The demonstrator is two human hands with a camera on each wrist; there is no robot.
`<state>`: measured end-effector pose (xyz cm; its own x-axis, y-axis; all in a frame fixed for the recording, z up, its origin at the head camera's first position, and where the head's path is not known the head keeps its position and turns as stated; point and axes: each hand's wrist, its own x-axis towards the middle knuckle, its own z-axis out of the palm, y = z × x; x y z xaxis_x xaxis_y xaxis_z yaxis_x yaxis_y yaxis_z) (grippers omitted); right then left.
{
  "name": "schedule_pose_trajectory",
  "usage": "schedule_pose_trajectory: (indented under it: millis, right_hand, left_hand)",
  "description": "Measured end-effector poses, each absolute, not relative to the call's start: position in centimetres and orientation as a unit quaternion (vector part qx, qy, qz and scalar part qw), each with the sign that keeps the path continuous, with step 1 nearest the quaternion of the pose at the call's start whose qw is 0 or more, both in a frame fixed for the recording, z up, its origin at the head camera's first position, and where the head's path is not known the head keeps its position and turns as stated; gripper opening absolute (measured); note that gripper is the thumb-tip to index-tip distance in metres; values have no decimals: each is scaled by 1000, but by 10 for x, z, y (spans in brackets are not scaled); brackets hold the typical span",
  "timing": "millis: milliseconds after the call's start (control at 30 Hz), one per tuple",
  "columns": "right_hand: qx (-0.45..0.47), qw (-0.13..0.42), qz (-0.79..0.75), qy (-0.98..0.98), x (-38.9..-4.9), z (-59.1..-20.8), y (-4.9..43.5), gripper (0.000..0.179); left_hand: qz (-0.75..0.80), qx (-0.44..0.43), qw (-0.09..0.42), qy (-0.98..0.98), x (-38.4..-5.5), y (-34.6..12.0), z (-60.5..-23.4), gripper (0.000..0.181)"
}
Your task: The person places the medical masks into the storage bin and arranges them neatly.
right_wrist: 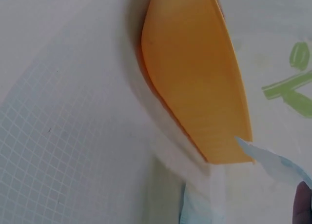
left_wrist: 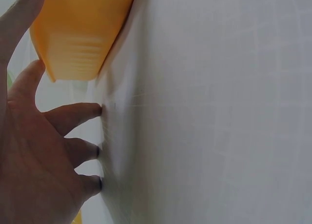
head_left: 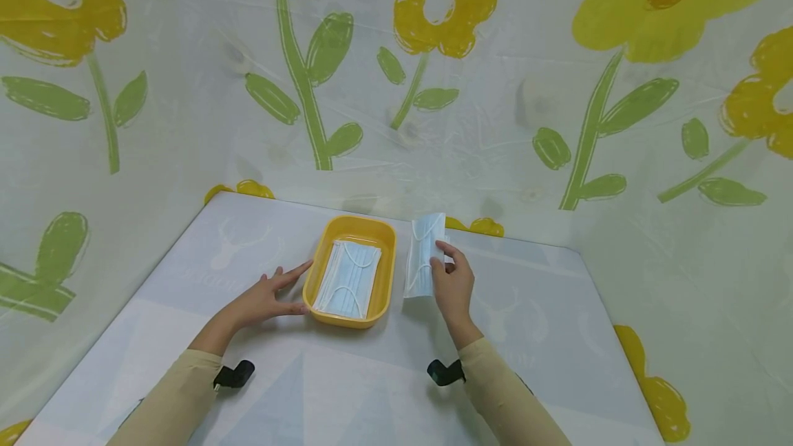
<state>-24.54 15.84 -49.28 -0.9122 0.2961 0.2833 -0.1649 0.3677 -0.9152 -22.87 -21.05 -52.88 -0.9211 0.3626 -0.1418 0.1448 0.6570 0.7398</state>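
A yellow plastic tray [head_left: 312, 294] with rounded corners stands on the table, and light blue face masks [head_left: 350, 277] with white ear loops lie flat in it. At the tray's left side, my left hand [head_left: 269, 298] has its thumb and index finger spread against the wall; in the left wrist view its other fingertips [left_wrist: 92, 109] rest on the tabletop. To the right of the tray, my right hand [head_left: 453, 284] pinches another face mask [head_left: 423, 260] by its right edge, tilted up. Only a fingertip [right_wrist: 303, 204] of that hand shows in the right wrist view.
A pale cloth covers the table [head_left: 347, 391]. Something light blue [right_wrist: 195, 207] lies on it at the bottom of the right wrist view. Behind and around the table hangs a curtain [head_left: 495, 122] with yellow flowers. Black wrist cameras [head_left: 235, 374] sit on both sleeves.
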Motion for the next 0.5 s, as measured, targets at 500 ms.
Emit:
schedule_pose_trajectory:
  millis: [500]
  right_hand:
    - [-28,208,571,-794,-245,-486,143,32]
  left_hand:
    - [386,141,135,902,-229,-209,-527,102]
